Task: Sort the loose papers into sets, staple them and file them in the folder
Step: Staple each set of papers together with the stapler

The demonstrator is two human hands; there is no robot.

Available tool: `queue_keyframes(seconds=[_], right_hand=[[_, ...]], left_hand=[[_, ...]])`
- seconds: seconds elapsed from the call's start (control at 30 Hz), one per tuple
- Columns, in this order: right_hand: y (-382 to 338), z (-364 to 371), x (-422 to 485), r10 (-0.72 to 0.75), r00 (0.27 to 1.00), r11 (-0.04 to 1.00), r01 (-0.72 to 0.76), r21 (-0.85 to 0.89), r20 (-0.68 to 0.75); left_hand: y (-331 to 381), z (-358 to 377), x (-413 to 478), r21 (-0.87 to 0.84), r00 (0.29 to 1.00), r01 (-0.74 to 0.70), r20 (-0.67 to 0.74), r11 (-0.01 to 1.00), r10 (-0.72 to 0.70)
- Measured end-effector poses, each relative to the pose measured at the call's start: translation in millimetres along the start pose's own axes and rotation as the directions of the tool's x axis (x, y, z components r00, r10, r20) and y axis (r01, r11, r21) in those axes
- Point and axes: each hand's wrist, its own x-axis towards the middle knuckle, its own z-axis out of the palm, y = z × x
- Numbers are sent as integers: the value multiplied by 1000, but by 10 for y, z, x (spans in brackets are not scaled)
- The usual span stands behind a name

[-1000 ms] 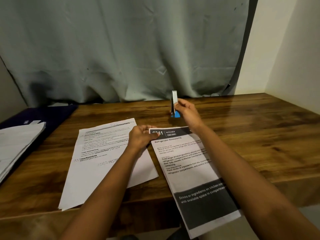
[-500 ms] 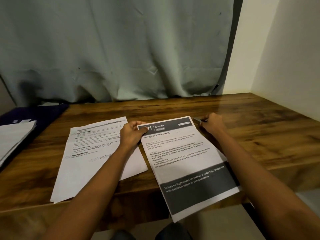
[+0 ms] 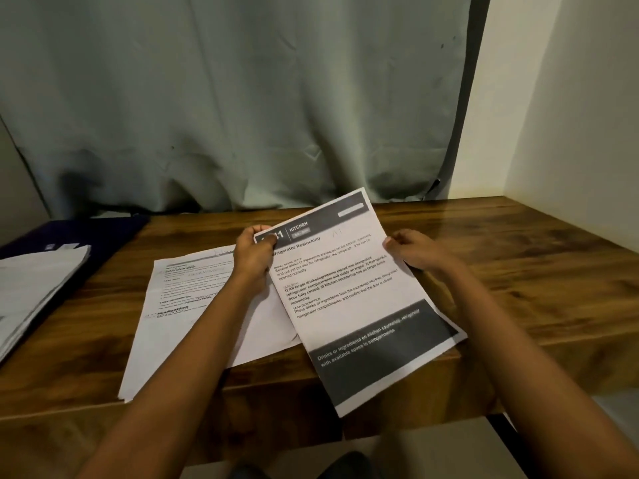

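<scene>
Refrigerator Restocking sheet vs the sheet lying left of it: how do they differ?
Pose: the Refrigerator Restocking sheet is held up and tilted, its top-left corner pinched by the left hand; the plain sheet lies flat on the table.
Look: the Refrigerator Restocking sheet has a dark header and a dark bottom block; the plain sheet is mostly white with faint text.
Both are printed pages of similar size.

Wooden table (image 3: 518, 271) is carrying everything; a set of white printed sheets (image 3: 179, 323) is lying flat left of centre, its near corner reaching the front edge; a dark blue folder (image 3: 103, 233) is lying at the far left, a stack of white papers (image 3: 34, 281) resting on it.
</scene>
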Motion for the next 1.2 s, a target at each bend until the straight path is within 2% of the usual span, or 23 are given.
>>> queue_keyframes(seconds=[0.17, 0.27, 0.4, 0.5, 0.57, 0.63, 0.7, 0.83, 0.97, 1.1, 1.2], right_hand=[[-172, 68, -7, 15, 995, 975, -38, 217, 103], [-344, 70, 7, 12, 998, 958, -28, 287, 57], [-551, 154, 117, 16, 1000, 964, -10, 264, -18], [-705, 331, 184, 56, 998, 967, -50, 248, -18], [-818, 515, 204, 65, 998, 975, -60, 212, -17], [-936, 744, 197, 63, 998, 979, -57, 195, -23], [-1032, 994, 211, 66, 997, 983, -58, 174, -38], [-1218, 1417, 186, 48, 998, 998, -47, 30, -43], [-1343, 1676, 109, 23, 999, 985, -17, -172, 31], [-1383, 1760, 50, 20, 996, 951, 9, -309, 88], [-1449, 1777, 27, 20, 991, 942, 25, -334, 131]], left_hand=[[226, -113, 86, -99, 999, 20, -44, 995, -25], [311, -229, 114, -124, 996, 93, 0, 988, -94], [348, -486, 75, -103, 988, 111, 116, 988, -99], [376, -737, 7, -36, 965, 163, 213, 986, -152], [377, -898, -10, 4, 960, 177, 218, 984, -174], [375, -1055, -3, 88, 975, 145, 159, 985, -158], [360, -1204, 7, 245, 991, 104, 52, 964, -120], [280, -1449, -7, 537, 990, 58, -138, 842, 19], [191, -1553, -81, 795, 974, 102, -202, 598, 102], [116, -1583, -99, 876, 964, 253, -262, 412, -36], [147, -1576, -71, 873, 964, 265, -245, 410, -102]])
